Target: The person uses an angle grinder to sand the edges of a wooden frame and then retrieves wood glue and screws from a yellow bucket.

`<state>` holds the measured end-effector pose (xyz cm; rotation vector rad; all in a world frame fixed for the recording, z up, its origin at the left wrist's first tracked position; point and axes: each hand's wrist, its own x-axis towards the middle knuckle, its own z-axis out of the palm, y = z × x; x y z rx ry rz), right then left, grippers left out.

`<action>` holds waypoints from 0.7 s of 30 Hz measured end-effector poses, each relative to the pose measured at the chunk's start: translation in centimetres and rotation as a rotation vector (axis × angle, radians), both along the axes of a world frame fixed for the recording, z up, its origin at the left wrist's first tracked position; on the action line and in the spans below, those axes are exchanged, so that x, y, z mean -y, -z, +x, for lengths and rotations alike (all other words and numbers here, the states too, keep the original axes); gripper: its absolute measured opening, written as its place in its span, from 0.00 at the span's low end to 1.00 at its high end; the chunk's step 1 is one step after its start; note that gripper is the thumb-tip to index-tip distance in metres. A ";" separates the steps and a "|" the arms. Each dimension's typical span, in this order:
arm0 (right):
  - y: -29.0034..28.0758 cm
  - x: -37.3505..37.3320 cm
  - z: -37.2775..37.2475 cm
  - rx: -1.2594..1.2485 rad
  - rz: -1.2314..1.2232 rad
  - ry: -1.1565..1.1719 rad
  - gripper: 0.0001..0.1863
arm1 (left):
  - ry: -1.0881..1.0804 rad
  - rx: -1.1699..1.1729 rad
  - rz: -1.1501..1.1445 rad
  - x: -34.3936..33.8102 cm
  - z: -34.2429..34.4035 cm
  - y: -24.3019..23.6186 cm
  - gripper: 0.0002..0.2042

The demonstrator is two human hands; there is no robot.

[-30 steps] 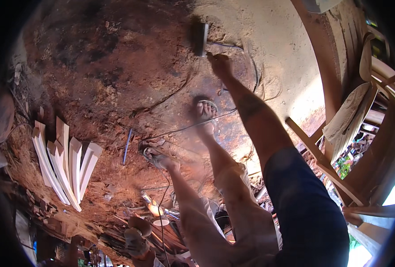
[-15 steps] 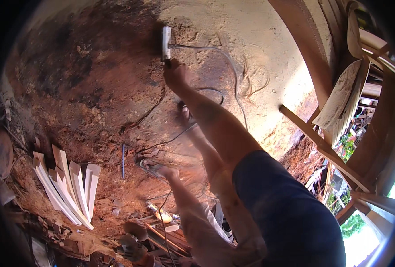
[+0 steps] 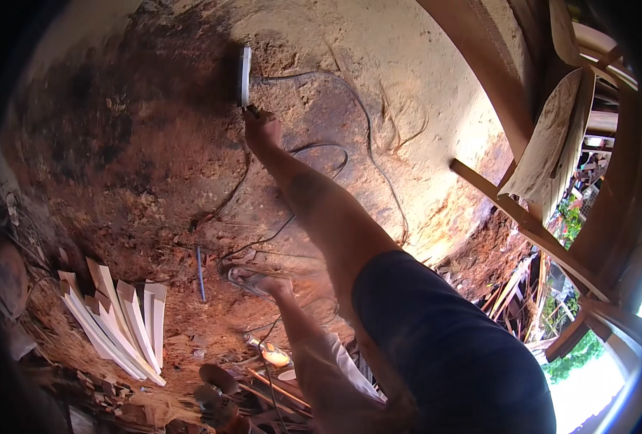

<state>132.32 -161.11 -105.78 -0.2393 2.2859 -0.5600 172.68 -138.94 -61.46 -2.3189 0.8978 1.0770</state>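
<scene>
A slim white strip, like a socket strip [image 3: 246, 76], stands upright against the stained earthen wall. My right hand [image 3: 264, 132] reaches up to its lower end, fingers closed on a small dark plug-like piece [image 3: 251, 110]. The fingers hide most of that piece, and whether it sits in the strip I cannot tell. A thin dark cord [image 3: 235, 189] hangs below the hand along the wall. From the strip's right side a grey cable [image 3: 357, 94] curves away and down. My left hand is out of view.
Pale wooden strips [image 3: 122, 318] lean at lower left. My sandalled foot [image 3: 263, 281] stands near a loose cable and a blue rod [image 3: 200, 273]. Scrap and a yellow tool [image 3: 272, 353] lie below. Curved timber [image 3: 552, 145] and a slanting beam [image 3: 524, 220] stand at right.
The view has shifted, so the white strip and my right hand appear farther left. My hand keeps its place at the strip's lower end. My other foot is now hidden behind my arm.
</scene>
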 end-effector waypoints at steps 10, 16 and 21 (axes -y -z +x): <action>-2.2 0.1 -3.1 -0.034 -0.038 -0.135 0.23 | 0.038 0.001 -0.001 1.3 1.0 0.2 0.29; -1.1 2.6 0.6 0.064 0.005 -0.074 0.22 | 0.071 0.005 -0.001 2.2 1.5 0.3 0.28; -0.9 3.8 3.6 0.140 0.018 0.052 0.27 | 0.100 0.009 0.006 3.0 2.0 0.5 0.28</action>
